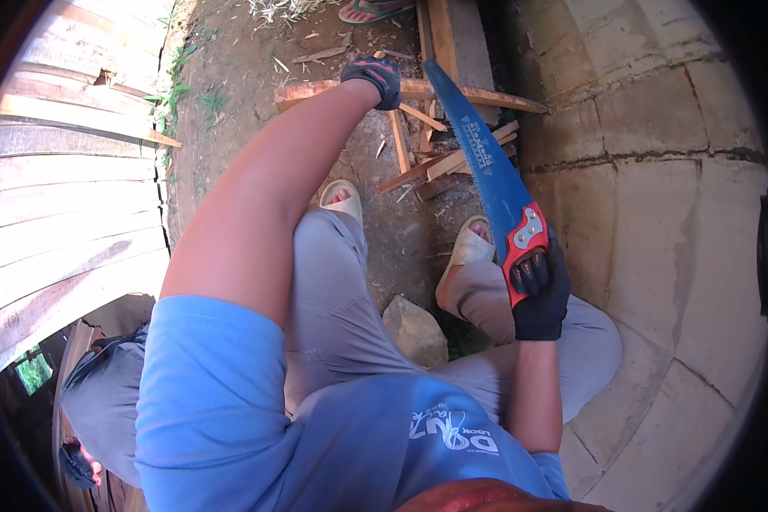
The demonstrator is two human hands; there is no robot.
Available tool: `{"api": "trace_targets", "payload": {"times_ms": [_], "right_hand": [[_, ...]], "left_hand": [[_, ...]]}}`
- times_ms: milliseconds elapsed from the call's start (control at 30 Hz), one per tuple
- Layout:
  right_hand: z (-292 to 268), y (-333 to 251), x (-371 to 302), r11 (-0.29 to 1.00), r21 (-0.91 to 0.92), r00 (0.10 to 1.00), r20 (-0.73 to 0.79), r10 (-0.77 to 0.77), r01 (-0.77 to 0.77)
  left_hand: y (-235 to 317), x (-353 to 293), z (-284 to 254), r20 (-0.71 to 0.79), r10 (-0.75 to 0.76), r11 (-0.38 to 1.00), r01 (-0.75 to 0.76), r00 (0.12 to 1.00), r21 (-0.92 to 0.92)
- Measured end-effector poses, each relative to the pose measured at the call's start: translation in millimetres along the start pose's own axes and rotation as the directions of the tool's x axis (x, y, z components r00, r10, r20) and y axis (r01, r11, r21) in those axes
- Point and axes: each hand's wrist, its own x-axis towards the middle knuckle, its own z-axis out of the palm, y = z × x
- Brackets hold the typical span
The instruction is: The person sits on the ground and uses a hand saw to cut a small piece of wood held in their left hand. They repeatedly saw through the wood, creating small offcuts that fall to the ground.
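Observation:
In my right hand [539, 294], wearing a black fingerless-style glove, is a handsaw [488, 162] with a blue blade and a red handle. My fingers wrap round the handle, and the blade slants up and left, its toothed edge facing left. Its tip end lies over a long wooden strip [311, 90]; whether blade and wood touch I cannot tell. At the far end of my stretched arm, my gloved left hand [374, 78] is closed on that strip, left of the saw tip. The strip crosses in front of my feet. Part of my grip is hidden.
Several cut wood pieces [452, 162] lie on the dirt beyond my feet. A long timber beam [461, 51] runs away from me. Another person's sandalled foot [374, 10] is at the top. A stone [415, 331] sits between my legs. A block wall [640, 213] rises right, planks [68, 205] left.

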Motion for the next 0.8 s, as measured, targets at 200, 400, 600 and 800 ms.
{"api": "trace_targets", "payload": {"times_ms": [200, 400, 600, 800], "right_hand": [[56.5, 12.7, -7.7, 0.446, -0.819, 0.859, 0.106, -0.501, 0.361], [96.4, 0.0, -1.0, 0.215, -0.944, 0.902, 0.146, -0.406, 0.25], [107.1, 2.3, -8.1, 0.113, -0.96, 0.898, 0.192, -0.395, 0.255], [109.0, -4.1, -18.4, 0.182, -0.96, 0.897, 0.118, -0.427, 0.213]], "left_hand": [[-1.6, -0.2, 0.6, 0.004, -0.007, 1.0, 0.007, 1.0, -0.001], [-7.1, 4.4, 6.4, 0.007, 0.003, 1.0, -0.003, 1.0, -0.011], [-6.8, 1.3, 6.4, 0.015, 0.008, 1.0, -0.008, 1.0, -0.015], [-8.0, 4.7, 6.6, 0.002, 0.026, 0.999, -0.026, 1.0, -0.026]]}}
